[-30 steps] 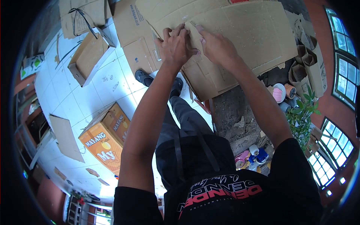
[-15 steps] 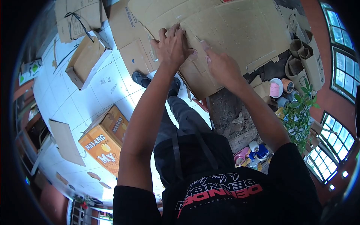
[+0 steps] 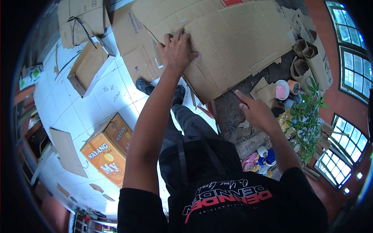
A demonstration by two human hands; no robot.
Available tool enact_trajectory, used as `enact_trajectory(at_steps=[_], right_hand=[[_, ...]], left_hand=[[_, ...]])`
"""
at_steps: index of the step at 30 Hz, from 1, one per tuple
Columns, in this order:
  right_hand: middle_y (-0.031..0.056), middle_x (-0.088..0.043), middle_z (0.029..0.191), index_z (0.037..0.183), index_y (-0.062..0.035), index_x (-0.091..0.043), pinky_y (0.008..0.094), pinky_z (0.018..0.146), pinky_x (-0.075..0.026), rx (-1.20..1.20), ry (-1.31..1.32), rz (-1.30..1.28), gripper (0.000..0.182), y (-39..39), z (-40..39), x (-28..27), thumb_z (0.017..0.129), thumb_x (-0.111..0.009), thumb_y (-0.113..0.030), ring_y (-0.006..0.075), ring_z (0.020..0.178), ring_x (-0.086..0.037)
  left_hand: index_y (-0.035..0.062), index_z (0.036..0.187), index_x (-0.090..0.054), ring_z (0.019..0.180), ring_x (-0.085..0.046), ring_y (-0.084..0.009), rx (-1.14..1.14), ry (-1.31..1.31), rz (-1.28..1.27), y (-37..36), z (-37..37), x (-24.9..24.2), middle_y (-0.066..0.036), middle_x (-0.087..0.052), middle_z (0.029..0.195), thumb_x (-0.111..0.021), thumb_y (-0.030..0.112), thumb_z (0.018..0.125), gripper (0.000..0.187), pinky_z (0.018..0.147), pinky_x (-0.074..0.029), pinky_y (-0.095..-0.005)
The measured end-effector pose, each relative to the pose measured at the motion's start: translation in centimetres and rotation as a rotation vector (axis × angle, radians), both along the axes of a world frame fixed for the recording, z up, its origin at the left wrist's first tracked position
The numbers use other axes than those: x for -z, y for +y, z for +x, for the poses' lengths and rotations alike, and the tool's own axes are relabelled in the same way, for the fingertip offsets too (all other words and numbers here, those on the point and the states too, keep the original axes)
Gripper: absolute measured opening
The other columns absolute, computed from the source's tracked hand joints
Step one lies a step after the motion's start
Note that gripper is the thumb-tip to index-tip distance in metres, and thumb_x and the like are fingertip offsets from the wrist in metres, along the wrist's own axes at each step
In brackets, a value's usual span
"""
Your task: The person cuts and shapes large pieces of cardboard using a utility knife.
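Flat under left fingers (image 3: 176, 39): cardboard sheet (image 3: 233, 39).

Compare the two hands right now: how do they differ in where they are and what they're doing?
The left hand lies flat, fingers spread, pressing on the cardboard sheet; the right hand is off the sheet, over the dark worktable. The left hand holds nothing; the right hand pinches a thin blade-like tool, too small to identify. The left arm is stretched out; the right is drawn back. Both are bare.
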State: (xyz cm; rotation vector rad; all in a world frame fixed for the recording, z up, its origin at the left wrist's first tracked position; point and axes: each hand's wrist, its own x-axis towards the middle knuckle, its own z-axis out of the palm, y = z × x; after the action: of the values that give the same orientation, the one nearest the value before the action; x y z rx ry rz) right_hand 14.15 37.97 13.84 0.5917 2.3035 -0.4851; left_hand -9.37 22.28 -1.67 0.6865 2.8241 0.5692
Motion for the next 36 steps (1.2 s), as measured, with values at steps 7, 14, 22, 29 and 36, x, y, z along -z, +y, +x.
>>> enact_trajectory(at_steps=[7, 14, 22, 29, 36], right_hand=[[0.0293, -0.069, 0.104, 0.151, -0.0215, -0.048, 0.0572, 0.088, -0.051, -0.021, 0.323, -0.020, 0.050, -0.1, -10.5, 3.0, 0.103, -0.050, -0.031, 0.0501, 0.100, -0.066], [0.0268, -0.072, 0.106, 0.150, -0.0167, -0.050, 0.0564, 0.091, -0.053, -0.128, 0.522, 0.046, 0.049, -2.2, -18.5, 7.5, 0.103, -0.051, -0.026, 0.0470, 0.100, -0.069], [0.0288, -0.071, 0.104, 0.151, -0.0180, -0.049, 0.0568, 0.091, -0.053, -0.080, 0.474, 0.065, 0.050, -2.8, -19.6, 9.0, 0.102, -0.053, -0.026, 0.0475, 0.101, -0.069], [0.0281, -0.071, 0.102, 0.150, -0.0181, -0.050, 0.0562, 0.088, -0.055, -0.080, 0.424, 0.071, 0.049, -3.3, -19.8, 8.6, 0.102, -0.052, -0.025, 0.0467, 0.098, -0.070], [0.0263, -0.072, 0.095, 0.150, -0.0162, -0.049, 0.0560, 0.082, -0.057, -0.177, 0.390, 0.110, 0.051, -3.1, -17.9, 8.4, 0.099, -0.052, -0.018, 0.0463, 0.092, -0.071]], left_hand=[[0.0178, 0.114, -0.076, 0.104, -0.071, -0.0284, -0.206, -0.156, 0.435, -0.7, -4.4, 1.9, -0.005, -0.075, 0.116, -0.075, 0.042, 0.089, 0.035, 0.088, -0.054, -0.0416], [0.0147, 0.104, -0.078, 0.094, -0.075, -0.0239, -0.348, -0.374, 0.333, 0.6, -7.9, 2.2, -0.006, -0.079, 0.101, -0.076, 0.037, 0.090, 0.027, 0.083, -0.057, -0.0369], [0.0213, 0.104, -0.078, 0.100, -0.074, -0.0271, -0.326, -0.411, 0.346, 0.9, -8.9, 2.3, -0.006, -0.078, 0.105, -0.075, 0.034, 0.088, 0.020, 0.090, -0.057, -0.0414], [0.0198, 0.108, -0.077, 0.106, -0.072, -0.0319, -0.145, -0.297, 0.161, 1.0, -9.7, 2.2, -0.010, -0.076, 0.111, -0.066, 0.034, 0.091, 0.025, 0.090, -0.056, -0.0447], [0.0105, 0.109, -0.073, 0.107, -0.070, -0.0342, -0.119, -0.156, 0.086, 1.9, -8.5, 1.8, -0.013, -0.074, 0.113, -0.063, 0.029, 0.090, 0.028, 0.090, -0.055, -0.0478]])
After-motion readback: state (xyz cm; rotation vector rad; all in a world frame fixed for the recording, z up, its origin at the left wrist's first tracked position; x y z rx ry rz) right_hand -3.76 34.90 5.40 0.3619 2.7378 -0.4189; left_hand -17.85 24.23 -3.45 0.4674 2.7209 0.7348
